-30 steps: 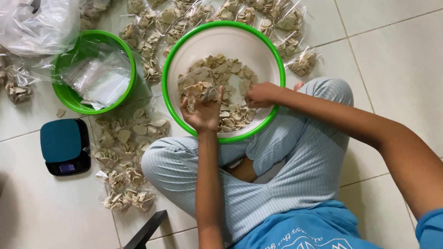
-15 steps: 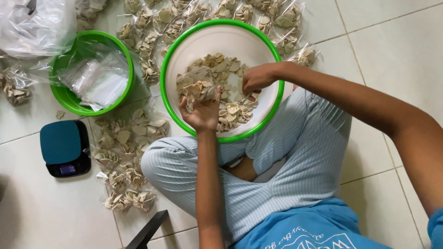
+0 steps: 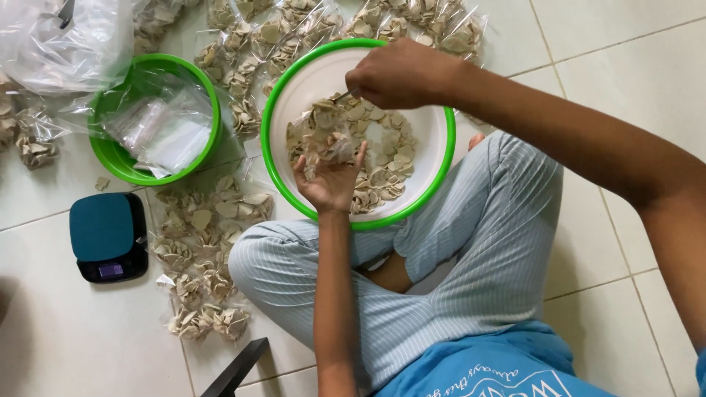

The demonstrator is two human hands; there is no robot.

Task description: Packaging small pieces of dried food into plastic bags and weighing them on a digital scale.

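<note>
Chips (image 3: 382,165): pale dried pieces piled in the white bowl (image 3: 434,125) with a green rim, resting on the person's lap
Left hand (image 3: 331,180): palm up, fingers loosely curled, cupping a small clear bag (image 3: 323,143) with chips in it
Right hand (image 3: 401,73): over the bowl, fingers pinched shut on the bag's top edge
Floor: filled bags (image 3: 202,228) beside the knee, green tub (image 3: 154,121) of empty bags, scale (image 3: 109,235) to the left

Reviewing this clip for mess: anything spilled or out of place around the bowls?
One loose beige chip lies alone on the floor tiles beside the small green bowl, outside any bag. Otherwise nothing stands out: the remaining chips sit inside the large white bowl or in sealed bags.
</note>
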